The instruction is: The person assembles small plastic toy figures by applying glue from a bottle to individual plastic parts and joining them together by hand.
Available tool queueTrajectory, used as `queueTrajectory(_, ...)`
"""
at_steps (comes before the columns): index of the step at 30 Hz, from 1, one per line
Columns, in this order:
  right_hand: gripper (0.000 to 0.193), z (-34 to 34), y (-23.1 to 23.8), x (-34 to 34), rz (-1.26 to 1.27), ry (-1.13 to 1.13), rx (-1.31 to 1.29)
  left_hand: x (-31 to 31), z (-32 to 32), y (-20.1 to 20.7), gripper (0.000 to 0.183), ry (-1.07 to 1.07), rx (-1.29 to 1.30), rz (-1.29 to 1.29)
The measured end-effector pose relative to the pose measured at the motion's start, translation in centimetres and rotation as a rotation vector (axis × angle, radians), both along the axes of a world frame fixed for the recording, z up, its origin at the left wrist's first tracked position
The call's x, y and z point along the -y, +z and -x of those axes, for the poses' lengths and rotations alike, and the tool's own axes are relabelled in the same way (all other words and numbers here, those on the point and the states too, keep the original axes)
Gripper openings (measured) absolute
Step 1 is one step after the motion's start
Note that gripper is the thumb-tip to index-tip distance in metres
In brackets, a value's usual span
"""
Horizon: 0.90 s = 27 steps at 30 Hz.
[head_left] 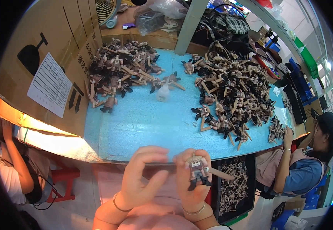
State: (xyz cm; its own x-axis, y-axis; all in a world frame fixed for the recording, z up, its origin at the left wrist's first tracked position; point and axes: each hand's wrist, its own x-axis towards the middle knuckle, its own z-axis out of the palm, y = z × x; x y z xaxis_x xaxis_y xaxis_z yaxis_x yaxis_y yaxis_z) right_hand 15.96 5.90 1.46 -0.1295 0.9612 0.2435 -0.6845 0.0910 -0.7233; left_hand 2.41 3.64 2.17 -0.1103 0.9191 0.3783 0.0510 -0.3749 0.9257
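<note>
Just off the table's front edge, my right hand [190, 186] grips a small toy figure [198, 170] with dark legs and a pale, brown-marked body. A flat, tan stick-like piece [222, 174] juts from the figure to the right. My left hand [141, 176] is raised beside it, fingers apart and curved, holding nothing. Behind my hands, on the blue tabletop [136, 140], stands a small white squeeze bottle [163, 92] with a thin nozzle. One heap of similar figures [116, 65] lies at the back left, and a larger heap [235, 88] at the right.
A tall cardboard box [59, 23] borders the left side. Below the table at right sits a black crate [233, 188] of figures. A person [300, 161] works at the right edge, another [13, 165] at the left. A metal post [189, 28] rises at the back.
</note>
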Motion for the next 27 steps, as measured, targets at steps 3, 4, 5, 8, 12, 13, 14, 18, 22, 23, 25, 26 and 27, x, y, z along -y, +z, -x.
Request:
queueTrajectory(3,0.078,-0.1,-0.2,0.3,-0.037,-0.053,0.138,0.0,-0.2,0.2,0.035,-0.09,-0.035,-0.01)
queueTrajectory(4,0.078,-0.1,-0.3,0.3,-0.036,-0.052,0.139,-0.1,-0.1,0.4,0.042,-0.102,-0.145,-0.052)
queueTrajectory(5,0.078,0.0,-0.3,0.3,-0.028,-0.044,0.137,-0.2,0.0,0.4,0.05,-0.114,-0.255,-0.094)
queueTrajectory(8,0.079,0.3,-0.4,0.4,0.024,-0.029,0.134,-0.4,-0.2,0.1,0.064,-0.133,-0.234,-0.085)
queueTrajectory(12,0.081,0.4,0.5,1.0,0.142,-0.062,0.183,-0.5,-0.5,0.3,0.075,-0.106,-0.309,-0.075)
queueTrajectory(13,0.081,0.4,0.5,1.0,0.142,-0.06,0.184,-0.7,-0.6,-0.1,0.078,-0.074,-0.324,-0.104)
queueTrajectory(14,0.082,0.4,0.4,1.0,0.12,-0.039,0.234,-0.9,-0.6,-0.5,0.08,-0.042,-0.339,-0.134)
queueTrajectory(18,0.082,0.1,-0.5,0.9,0.14,0.031,0.341,-0.8,-0.3,-1.1,0.078,-0.027,-0.379,-0.139)
queueTrajectory(22,0.082,-0.1,-0.4,1.1,0.17,0.086,0.397,-0.3,0.2,-1.4,0.072,-0.075,-0.149,-0.024)
queueTrajectory(23,0.08,-0.1,-0.1,0.8,0.093,0.088,0.435,-0.3,0.4,-1.5,0.071,-0.114,-0.058,0.011)
queueTrajectory(25,0.079,-0.6,-0.2,0.6,0.026,0.094,0.473,-0.1,0.6,-1.7,0.067,-0.105,-0.029,0.021)
queueTrajectory(26,0.076,-1.2,-0.7,0.5,-0.037,0.123,0.554,0.1,0.7,-1.7,0.066,-0.112,-0.019,0.022)
queueTrajectory(27,0.074,-1.6,-1.0,0.5,-0.103,0.154,0.632,0.2,0.9,-1.7,0.065,-0.117,-0.012,0.022)
